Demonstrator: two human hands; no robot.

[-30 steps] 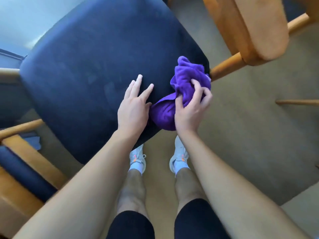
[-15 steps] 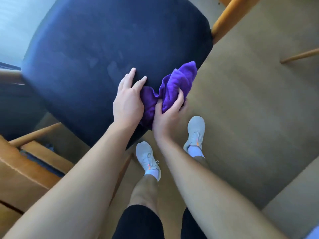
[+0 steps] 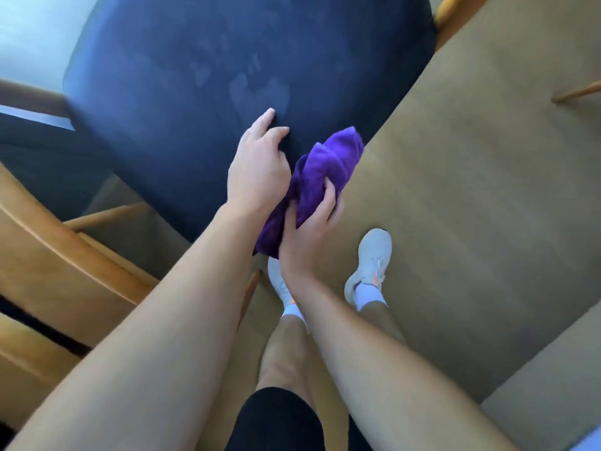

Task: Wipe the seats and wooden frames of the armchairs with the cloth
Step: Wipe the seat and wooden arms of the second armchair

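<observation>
While the right hand (image 3: 309,232) grips the bunched purple cloth (image 3: 328,164) at the near edge of the navy seat (image 3: 211,76), the left hand (image 3: 260,170) rests there loosely curled, holding nothing (soft, light fabric, probably best gripped as a wad).

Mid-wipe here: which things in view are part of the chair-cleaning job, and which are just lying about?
Part of the job:
purple cloth, gripped by the right hand
navy seat, with the left hand resting on its near edge
wooden frame rail at the seat's far corner

Just about:
beige carpet
grey shoes
</observation>
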